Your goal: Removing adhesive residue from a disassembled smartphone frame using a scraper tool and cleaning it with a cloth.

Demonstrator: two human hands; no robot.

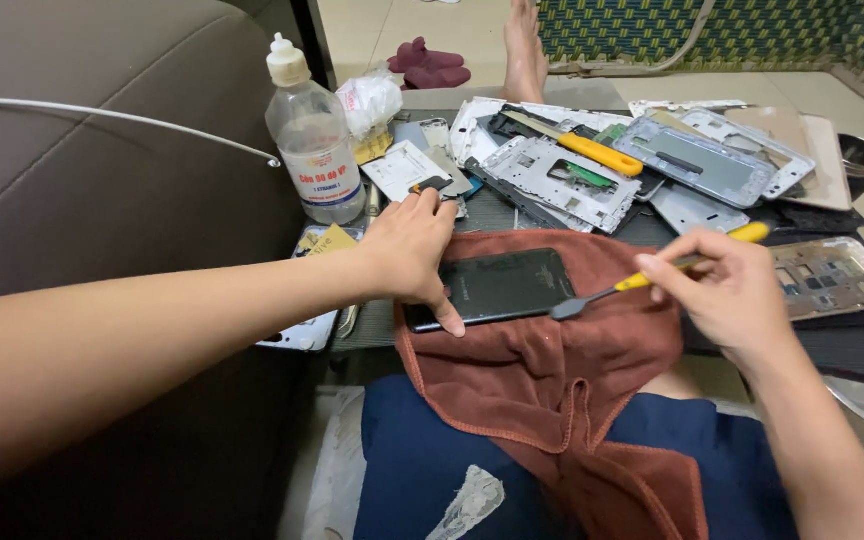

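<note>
Around the work area, the desk [852, 340] carried a dense layer of parts: several stripped phone frames [562, 180], a silver back housing [697, 165], a circuit-bearing frame [832, 278] at the right edge, and a second yellow-handled tool [582, 147] lying across the pile. A clear plastic bottle [314, 140] with a white cap stood upright at the left rear, just beside the left hand. A brown sofa [102, 180] bounded the left side.

The dark phone [497, 287] lay flat, back up, on a rust-red cloth [552, 370] draped over the near desk edge and onto the lap. The left hand [412, 250] pressed down on the phone's left end, fingers spread, thumb over the near-left corner; no closed grip was formed. The right hand [727, 290] held a yellow-handled spudger [642, 280] in a pinching grip, fingers pressed together on the handle. The flat metal tip met the phone's right edge.

Clutter crowded the rear and right of the phone. Free room remained only on the cloth at the near side.
</note>
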